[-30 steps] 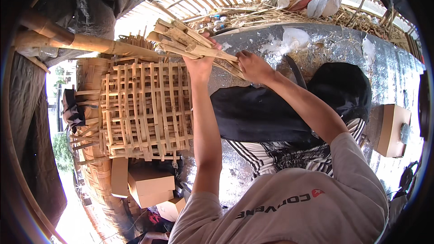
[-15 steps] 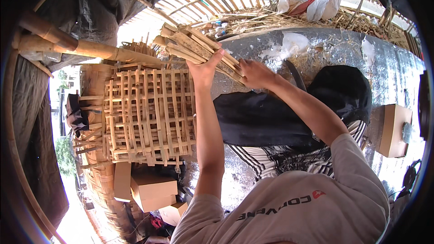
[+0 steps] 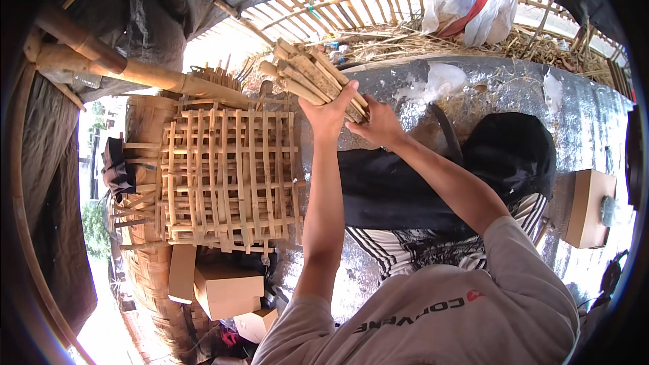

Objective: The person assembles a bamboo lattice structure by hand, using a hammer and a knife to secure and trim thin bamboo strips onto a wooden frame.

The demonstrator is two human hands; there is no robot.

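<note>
A bundle of split bamboo strips [image 3: 312,76] slants in front of me, its far end fanned out toward the upper left. My left hand [image 3: 329,116] is wrapped around the bundle's middle, thumb pressed along the top. At the lower right end, my right hand [image 3: 380,124] grips the strips with curled fingers, close beside the left hand. Part of that end is hidden behind the fingers. To the left of my left forearm lies a stack of woven bamboo lattice panels [image 3: 230,176].
A black cloth [image 3: 392,189] covers my lap, beside a dark curved blade-like piece [image 3: 446,134]. Cardboard boxes stand at lower left [image 3: 230,294] and right [image 3: 589,208]. A thick bamboo pole [image 3: 145,74] crosses the upper left. Straw and a white sack [image 3: 466,17] lie beyond.
The bundle has shifted rightward and tilts more steeply. My right hand has come in closer to my left, and the view has moved slightly.
</note>
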